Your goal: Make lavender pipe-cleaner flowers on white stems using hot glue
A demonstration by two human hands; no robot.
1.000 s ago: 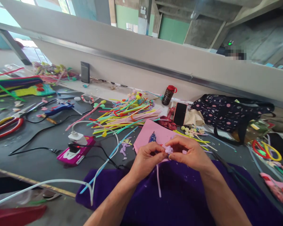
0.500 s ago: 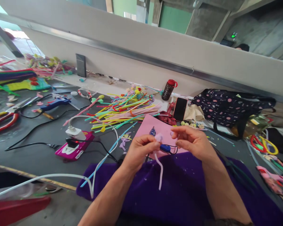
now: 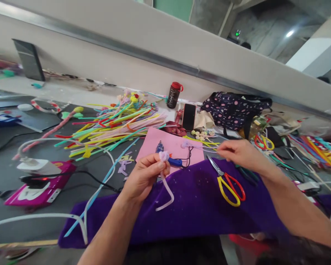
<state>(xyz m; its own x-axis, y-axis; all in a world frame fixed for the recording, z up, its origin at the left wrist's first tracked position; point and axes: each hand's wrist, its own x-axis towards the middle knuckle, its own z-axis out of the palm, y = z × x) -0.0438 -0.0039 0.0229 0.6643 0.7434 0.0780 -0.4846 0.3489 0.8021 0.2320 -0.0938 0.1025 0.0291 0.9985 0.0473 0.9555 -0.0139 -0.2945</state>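
Note:
My left hand (image 3: 147, 173) pinches a lilac pipe cleaner flower (image 3: 163, 156), a small fuzzy bloom whose pale stem (image 3: 169, 195) hangs down and bends left. Out to the right, my right hand (image 3: 238, 152) has its fingertips pressed together by the ends of thin lilac pipe cleaners (image 3: 205, 148); what lies between the fingers is hidden. Below that hand, scissors (image 3: 223, 178) with one yellow and one red handle rest on purple cloth (image 3: 193, 209). A blue-handled tool (image 3: 175, 162) with a dark cord and patterned tip lies on a pink sheet (image 3: 149, 141), partly behind my left hand.
Behind the sheet lies a pile of coloured pipe cleaners (image 3: 116, 129). A magenta power strip (image 3: 41, 186) with white and black plugs sits left, its cables crossing the table. Farther back are a dark bottle (image 3: 173, 96), a phone (image 3: 188, 117) and a patterned bag (image 3: 234, 110).
The view has turned to the right. My right hand has moved away from the flower to the right, toward the lilac pipe cleaners. My left hand still holds the flower; the scissors now show.

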